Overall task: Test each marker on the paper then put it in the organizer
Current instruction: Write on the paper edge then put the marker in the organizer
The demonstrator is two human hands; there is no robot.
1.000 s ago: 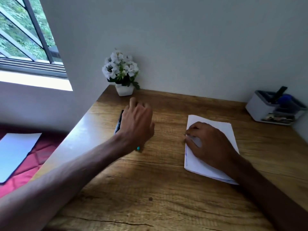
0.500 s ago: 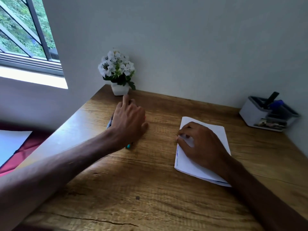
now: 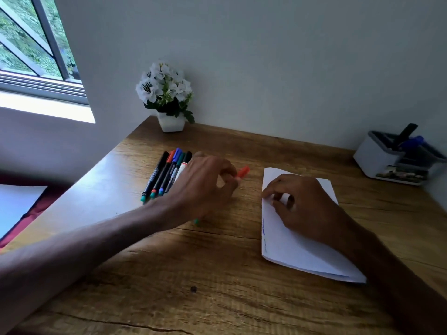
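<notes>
My left hand (image 3: 205, 187) is closed around an orange-capped marker (image 3: 243, 172), whose cap sticks out past my fingers and whose teal end shows under my wrist. A row of several markers (image 3: 167, 174) lies on the wooden desk just left of that hand. My right hand (image 3: 302, 204) rests on the folded white paper (image 3: 302, 250), holding it flat; faint blue strokes mark the paper's left edge. The white-and-grey organizer (image 3: 377, 158) stands at the far right with a black marker and a blue one in it.
A small white pot of white flowers (image 3: 168, 97) stands at the desk's back left by the wall. The desk's left edge (image 3: 79, 187) drops off to a red surface with a white sheet (image 3: 17, 204). A window is at the upper left.
My left hand has lifted off the row of markers and moved right with the orange-capped marker in it, uncovering the row. My right hand has stayed on the paper.
</notes>
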